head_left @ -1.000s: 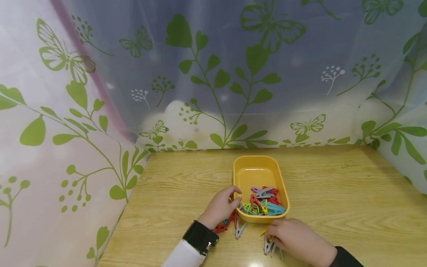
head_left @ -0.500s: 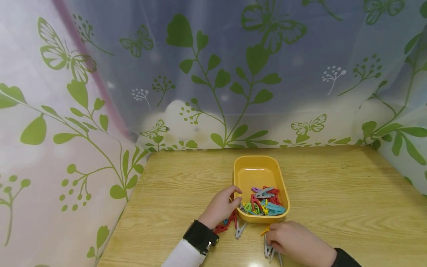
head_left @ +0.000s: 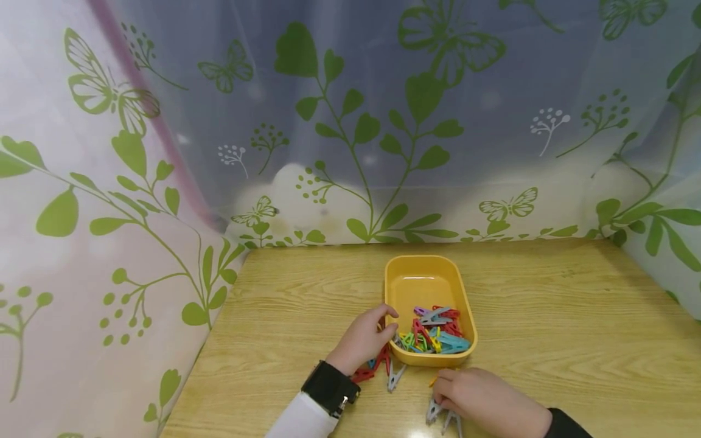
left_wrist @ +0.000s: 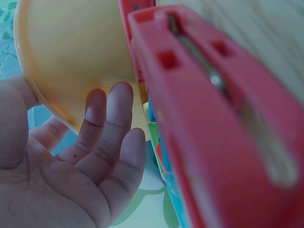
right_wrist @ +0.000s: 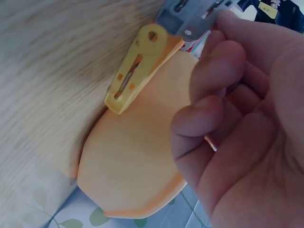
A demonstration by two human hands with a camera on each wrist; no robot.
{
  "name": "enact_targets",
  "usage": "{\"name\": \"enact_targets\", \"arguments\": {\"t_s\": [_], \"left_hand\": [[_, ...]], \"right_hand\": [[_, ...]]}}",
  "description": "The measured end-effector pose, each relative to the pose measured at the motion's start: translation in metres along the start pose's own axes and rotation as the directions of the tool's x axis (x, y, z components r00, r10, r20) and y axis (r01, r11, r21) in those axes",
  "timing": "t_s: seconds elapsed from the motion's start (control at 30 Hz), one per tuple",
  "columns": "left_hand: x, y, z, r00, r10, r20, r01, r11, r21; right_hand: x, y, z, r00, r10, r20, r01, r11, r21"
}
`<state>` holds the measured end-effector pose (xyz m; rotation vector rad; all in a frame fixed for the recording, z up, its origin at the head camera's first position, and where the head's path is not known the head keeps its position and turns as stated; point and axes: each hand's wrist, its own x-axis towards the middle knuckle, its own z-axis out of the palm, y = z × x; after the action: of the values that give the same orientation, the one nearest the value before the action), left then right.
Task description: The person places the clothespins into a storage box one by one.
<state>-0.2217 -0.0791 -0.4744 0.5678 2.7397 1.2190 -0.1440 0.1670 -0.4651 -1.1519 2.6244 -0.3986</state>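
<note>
A yellow plastic bin (head_left: 421, 360) stands on the table with several coloured clothespins (head_left: 432, 331) heaped at its near end. My left hand (head_left: 361, 340) holds its left rim, with thumb and index finger hooked over the edge and the other fingers loosely bent outside in the left wrist view. My right hand (head_left: 476, 395) is in front of the bin, thumb and index finger pinching a grey clothespin (right_wrist: 190, 19). A yellow clothespin (right_wrist: 135, 71) lies beside that one, close to the bin's near wall.
Red clothespins (head_left: 364, 375) lie under and beside my left wrist, one large in the left wrist view. A grey clothespin (head_left: 395, 378) lies near the bin's front left corner. Patterned curtain (head_left: 350, 152) borders the wooden table (head_left: 306, 292) at the back and sides.
My right hand has drawn slightly back toward me, and the grey clothespins at its fingertips have shifted a little to the left. My left hand stays at the bin's rim.
</note>
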Motion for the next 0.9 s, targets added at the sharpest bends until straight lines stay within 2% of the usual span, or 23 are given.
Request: {"name": "enact_targets", "arguments": {"t_s": [0.17,0.27,0.4,0.47,0.53,0.73,0.9], "left_hand": [[0.0,-0.001,0.001,1.0,0.007,0.001,-0.007,1.0,-0.005],[0.0,-0.001,0.001,1.0,0.009,-0.004,-0.009,1.0,0.005],[0.0,0.0,0.001,1.0,0.013,-0.009,-0.013,1.0,0.015],[0.0,0.0,0.001,1.0,0.019,-0.01,-0.019,1.0,0.02],[0.0,0.0,0.0,1.0,0.02,-0.008,-0.019,1.0,0.02],[0.0,-0.001,-0.001,1.0,0.019,-0.008,-0.019,0.999,0.027],[-0.001,-0.002,0.0,1.0,0.003,-0.002,-0.003,1.0,0.017]], "right_hand": [[-0.003,-0.003,-0.002,0.996,-0.082,-0.044,0.085,0.993,0.083],[-0.002,-0.008,-0.009,0.983,-0.155,-0.099,0.165,0.98,0.107],[0.0,-0.013,-0.024,0.941,-0.244,-0.236,0.253,0.967,0.01],[0.003,-0.012,-0.032,0.916,-0.257,-0.307,0.25,0.966,-0.061],[0.006,-0.009,-0.041,0.902,-0.242,-0.358,0.218,0.97,-0.107],[0.014,0.011,-0.06,0.919,-0.069,-0.389,0.019,0.991,-0.129],[0.019,0.026,-0.061,0.913,0.073,-0.402,-0.152,0.974,-0.167]]}}
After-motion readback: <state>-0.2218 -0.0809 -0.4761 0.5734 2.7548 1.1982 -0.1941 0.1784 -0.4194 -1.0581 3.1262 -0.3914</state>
